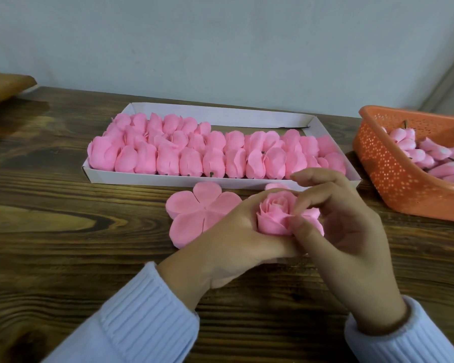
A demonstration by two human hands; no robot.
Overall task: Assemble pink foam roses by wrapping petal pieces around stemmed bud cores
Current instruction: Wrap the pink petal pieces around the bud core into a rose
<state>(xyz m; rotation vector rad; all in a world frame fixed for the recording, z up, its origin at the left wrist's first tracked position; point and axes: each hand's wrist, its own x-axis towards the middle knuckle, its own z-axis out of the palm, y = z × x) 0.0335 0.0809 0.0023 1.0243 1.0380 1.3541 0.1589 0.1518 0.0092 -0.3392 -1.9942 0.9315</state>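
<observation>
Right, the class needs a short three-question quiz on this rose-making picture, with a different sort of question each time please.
1. True or false: the orange basket stands to the right of the white tray.
2. Which lies flat on the table? A. scissors B. a five-petal foam piece C. a glue bottle
3. Fill in: the left hand and right hand together hold one pink ____.
Key: 1 true; 2 B; 3 rose.
</observation>
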